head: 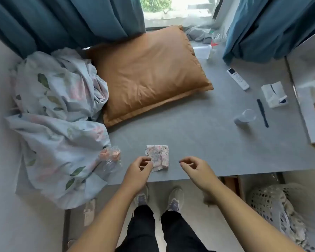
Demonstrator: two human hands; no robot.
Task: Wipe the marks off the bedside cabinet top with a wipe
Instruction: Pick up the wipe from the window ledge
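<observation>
Folded, stained pink-speckled wipe (pixel 157 157) lies near front edge of grey cabinet top (pixel 198 135). My left hand (pixel 136 171) pinches its corner; right hand (pixel 196 170) empty, half-curled. I think wiping mostly done; dark streak (pixel 262 112) far right left.

Grey cabinet top (pixel 198 135); wipe (pixel 157 157) white with pink and dark speckles — orange-brown pillow (pixel 145 73), teal curtains (pixel 62 20), pale leaf-printed sheet (pixel 55 113).
</observation>
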